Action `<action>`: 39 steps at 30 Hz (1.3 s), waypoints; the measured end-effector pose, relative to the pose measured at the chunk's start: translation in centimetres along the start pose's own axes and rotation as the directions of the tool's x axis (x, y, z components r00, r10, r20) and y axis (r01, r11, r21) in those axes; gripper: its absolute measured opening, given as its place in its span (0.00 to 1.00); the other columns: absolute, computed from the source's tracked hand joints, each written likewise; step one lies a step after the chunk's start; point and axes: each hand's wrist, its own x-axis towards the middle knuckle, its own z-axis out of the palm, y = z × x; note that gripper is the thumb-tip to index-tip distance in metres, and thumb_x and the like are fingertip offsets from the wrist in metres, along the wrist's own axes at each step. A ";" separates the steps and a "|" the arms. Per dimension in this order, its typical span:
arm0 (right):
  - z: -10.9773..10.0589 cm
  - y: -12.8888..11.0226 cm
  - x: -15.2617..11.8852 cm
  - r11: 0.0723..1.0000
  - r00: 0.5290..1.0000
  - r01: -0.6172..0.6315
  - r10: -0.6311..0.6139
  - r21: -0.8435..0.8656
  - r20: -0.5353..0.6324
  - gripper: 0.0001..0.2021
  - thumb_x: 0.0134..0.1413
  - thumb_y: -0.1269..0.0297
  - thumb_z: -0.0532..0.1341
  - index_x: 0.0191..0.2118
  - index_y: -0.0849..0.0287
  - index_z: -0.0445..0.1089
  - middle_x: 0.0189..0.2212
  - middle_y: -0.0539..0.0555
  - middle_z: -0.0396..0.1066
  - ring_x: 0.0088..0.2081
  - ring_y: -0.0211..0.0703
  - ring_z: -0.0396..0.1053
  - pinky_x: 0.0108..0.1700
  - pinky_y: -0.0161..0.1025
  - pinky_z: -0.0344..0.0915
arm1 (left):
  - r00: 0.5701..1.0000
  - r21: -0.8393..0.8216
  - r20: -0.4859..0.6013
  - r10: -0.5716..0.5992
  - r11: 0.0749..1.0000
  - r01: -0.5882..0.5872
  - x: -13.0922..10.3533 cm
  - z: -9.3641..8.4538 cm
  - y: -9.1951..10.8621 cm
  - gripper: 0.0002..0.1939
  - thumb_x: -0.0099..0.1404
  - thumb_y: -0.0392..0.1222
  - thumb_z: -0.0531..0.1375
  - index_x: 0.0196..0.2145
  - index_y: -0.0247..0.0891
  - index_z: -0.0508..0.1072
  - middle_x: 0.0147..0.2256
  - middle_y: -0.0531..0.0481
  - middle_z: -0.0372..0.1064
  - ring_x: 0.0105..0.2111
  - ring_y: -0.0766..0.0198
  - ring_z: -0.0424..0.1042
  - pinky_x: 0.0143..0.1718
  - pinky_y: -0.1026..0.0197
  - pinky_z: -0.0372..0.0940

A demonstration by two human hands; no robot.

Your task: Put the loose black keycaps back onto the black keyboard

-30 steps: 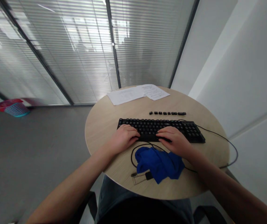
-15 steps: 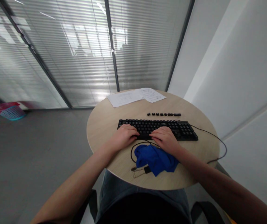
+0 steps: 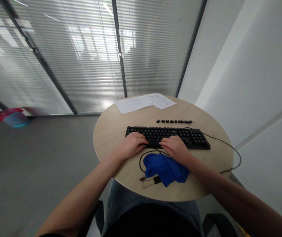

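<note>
Right hand (image 3: 175,148) slid a bit left along the keyboard (image 3: 167,135) since the first frame, fingers drawn closer; left hand (image 3: 132,144) stays at its left part. From my feed both are open, palms down, fingers on the front keys, keyboard flat on the round table (image 3: 111,125). Loose black keycaps (image 3: 172,121) lined up behind, blue cloth (image 3: 165,168) in front, wire tool (image 3: 152,181) beside the cloth, papers (image 3: 133,104) at far edge

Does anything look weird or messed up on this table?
Yes! Small black pieces, probably keys, lie in a row beyond the keyboard instead of on it. The black cable also loops past the edge of the table on the right. Nothing looks spilled.
</note>
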 end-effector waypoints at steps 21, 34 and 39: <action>0.2 0.3 -0.3 1.000 1.000 0.004 -0.004 -0.008 0.015 0.12 0.71 0.65 0.58 0.49 0.53 0.80 0.49 0.52 0.78 0.40 0.44 0.69 0.46 0.46 0.60 | 0.998 -0.088 -0.004 -0.069 0.994 0.068 -0.5 -1.7 -0.5 0.03 0.66 0.37 0.65 0.38 0.40 0.80 0.36 0.47 0.78 0.40 0.58 0.75 0.47 0.54 0.68; 0.4 0.3 -0.4 0.999 0.999 -0.023 0.022 -0.047 -0.027 0.11 0.70 0.65 0.59 0.48 0.51 0.80 0.49 0.52 0.78 0.41 0.45 0.70 0.47 0.47 0.61 | 0.997 -0.082 -0.001 -0.071 0.994 0.070 -0.4 -1.2 -0.6 0.03 0.66 0.36 0.64 0.38 0.39 0.79 0.36 0.47 0.78 0.40 0.58 0.75 0.48 0.53 0.67; 0.5 0.3 -0.4 0.999 0.999 -0.010 0.008 -0.039 -0.036 0.11 0.70 0.66 0.59 0.47 0.52 0.80 0.48 0.52 0.78 0.40 0.44 0.70 0.46 0.46 0.62 | 0.997 -0.086 0.002 -0.083 0.993 0.083 -0.5 -1.2 -0.4 0.03 0.65 0.35 0.65 0.38 0.39 0.79 0.37 0.47 0.78 0.40 0.58 0.75 0.48 0.54 0.68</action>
